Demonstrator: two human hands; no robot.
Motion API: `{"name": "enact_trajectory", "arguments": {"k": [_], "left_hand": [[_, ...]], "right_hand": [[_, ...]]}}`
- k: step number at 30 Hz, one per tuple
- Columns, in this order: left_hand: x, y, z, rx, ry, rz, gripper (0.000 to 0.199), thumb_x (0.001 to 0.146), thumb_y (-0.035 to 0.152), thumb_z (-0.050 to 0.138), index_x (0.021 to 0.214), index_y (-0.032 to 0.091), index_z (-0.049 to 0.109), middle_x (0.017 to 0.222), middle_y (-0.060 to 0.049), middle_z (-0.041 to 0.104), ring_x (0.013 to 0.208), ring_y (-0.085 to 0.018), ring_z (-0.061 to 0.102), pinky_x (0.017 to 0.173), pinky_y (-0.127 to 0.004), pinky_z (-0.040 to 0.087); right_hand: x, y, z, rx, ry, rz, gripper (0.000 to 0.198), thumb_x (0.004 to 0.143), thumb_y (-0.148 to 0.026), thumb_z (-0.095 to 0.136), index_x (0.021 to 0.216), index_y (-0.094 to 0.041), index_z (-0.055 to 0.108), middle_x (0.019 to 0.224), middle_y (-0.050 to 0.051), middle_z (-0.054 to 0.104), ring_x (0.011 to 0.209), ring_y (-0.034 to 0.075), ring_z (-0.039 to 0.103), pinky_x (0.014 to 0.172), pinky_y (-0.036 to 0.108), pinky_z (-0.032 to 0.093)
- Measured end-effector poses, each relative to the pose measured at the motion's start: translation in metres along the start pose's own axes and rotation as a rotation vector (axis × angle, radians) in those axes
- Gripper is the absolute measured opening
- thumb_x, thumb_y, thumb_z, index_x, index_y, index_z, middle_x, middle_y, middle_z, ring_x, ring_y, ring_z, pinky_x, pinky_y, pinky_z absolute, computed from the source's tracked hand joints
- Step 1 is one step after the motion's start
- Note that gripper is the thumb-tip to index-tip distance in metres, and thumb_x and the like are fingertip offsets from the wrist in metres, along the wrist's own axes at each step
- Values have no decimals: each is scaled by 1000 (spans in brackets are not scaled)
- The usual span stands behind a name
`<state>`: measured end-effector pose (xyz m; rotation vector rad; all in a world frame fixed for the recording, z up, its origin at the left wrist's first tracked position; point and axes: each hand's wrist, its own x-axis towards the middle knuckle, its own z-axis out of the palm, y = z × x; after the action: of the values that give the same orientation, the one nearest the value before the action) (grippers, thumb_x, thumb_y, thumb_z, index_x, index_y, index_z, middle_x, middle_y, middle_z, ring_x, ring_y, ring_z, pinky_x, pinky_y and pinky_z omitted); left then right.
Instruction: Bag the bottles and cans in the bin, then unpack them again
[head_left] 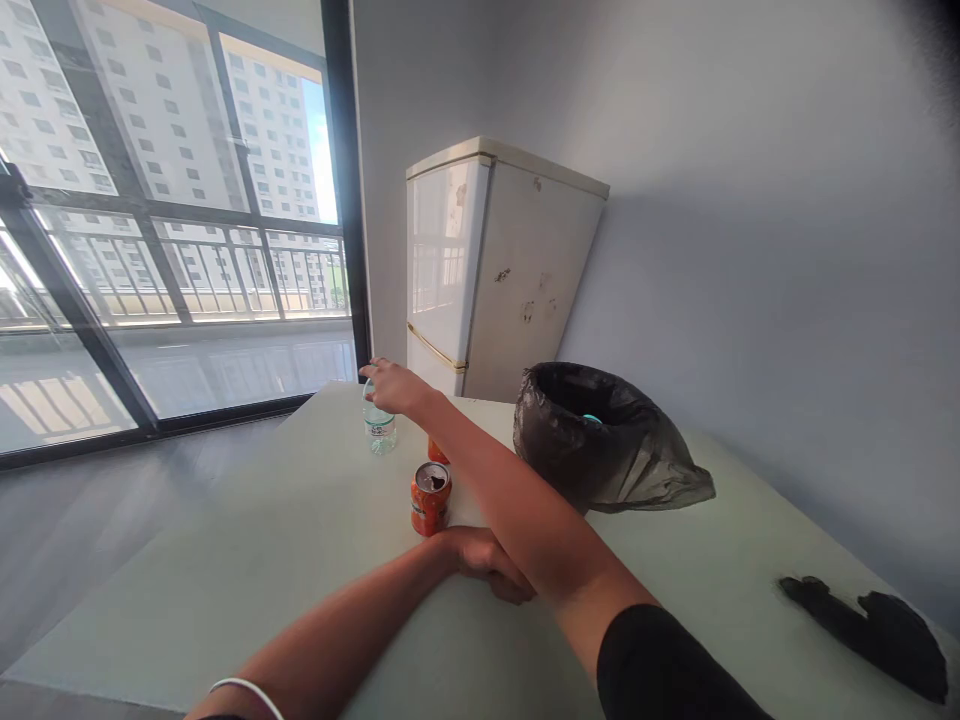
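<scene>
My right hand [394, 387] reaches across to the far left of the table, its fingers closed round the upper part of a clear plastic bottle [381, 432]. The bottle stands upright with a pale label. Beneath my right forearm, my left hand [491, 562] rests on the tabletop with its fingers curled in, and I see nothing in it. An opened orange-red drink can [430, 505] stands just beyond my left wrist. Behind it, a second orange can [437, 451] is mostly hidden by my right arm.
A bin lined with a black plastic bag [577, 440] stands right of my forearm, with something teal inside. A black item [862, 625] lies on the pale table [247, 560] at right. Beyond the table is a white fridge [525, 270]; glass doors [187, 220] are at left.
</scene>
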<state>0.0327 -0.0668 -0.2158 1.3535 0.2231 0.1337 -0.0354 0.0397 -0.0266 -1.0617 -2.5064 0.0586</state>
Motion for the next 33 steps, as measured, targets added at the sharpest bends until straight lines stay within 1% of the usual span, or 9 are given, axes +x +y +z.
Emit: {"name": "enact_trajectory", "arguments": {"k": [4,9,12,15,17,19,22,26,33], "left_hand": [[-2,5,1,-69,-117,-63,60,70,52,83,53,21,35,54,7,23,50,-8,20,51,-28,15],[-6,12,4,-101,-121,13,63,79,48,81,48,20,34,52,6,25,50,-8,21,54,-32,13],[-8,17,7,-85,-138,30,63,85,46,78,47,19,35,52,6,25,50,-8,21,55,-33,13],[-9,22,10,-80,-146,24,64,86,47,77,47,19,34,53,7,24,50,-8,20,54,-33,12],[-8,23,11,-78,-134,22,65,85,48,78,46,19,35,52,7,24,50,-8,20,54,-33,12],[-8,24,12,-69,-120,14,65,84,50,79,46,19,35,52,6,25,50,-8,21,54,-33,13],[-8,24,12,-48,-102,-17,67,81,53,81,45,19,36,51,6,26,50,-8,22,54,-33,13],[-8,24,10,-47,-86,-31,68,80,56,81,44,18,37,51,6,26,50,-8,22,53,-33,14],[-9,28,11,-21,-87,-41,68,80,56,80,45,19,36,52,5,26,51,-9,23,54,-32,15]], "right_hand": [[-6,-1,-9,-26,9,-12,9,95,-17,69,102,-12,69,102,4,72,88,16,69,78,32,59],[-63,14,-57,-9,196,30,28,93,-16,67,120,-21,61,104,3,72,91,17,69,76,26,54],[-124,27,-103,145,633,95,23,96,-23,63,117,-24,56,105,3,72,82,15,70,73,27,57],[-180,35,-148,116,1104,153,13,95,-27,63,106,-24,56,109,5,69,99,19,71,78,32,62],[-205,37,-170,45,1289,184,13,93,-27,65,102,-25,57,109,5,68,106,23,71,79,36,63],[-220,41,-183,-33,1354,225,14,90,-26,67,100,-25,58,108,5,68,104,24,71,78,38,63],[-228,53,-190,-142,1307,327,14,86,-24,70,96,-24,61,102,5,70,90,22,72,75,36,62],[-221,74,-182,-202,934,493,8,85,-26,67,88,-24,60,85,3,71,69,19,67,78,35,55],[-192,105,-148,-198,430,587,2,84,-25,65,86,-24,66,82,5,71,80,23,62,68,31,41]]}}
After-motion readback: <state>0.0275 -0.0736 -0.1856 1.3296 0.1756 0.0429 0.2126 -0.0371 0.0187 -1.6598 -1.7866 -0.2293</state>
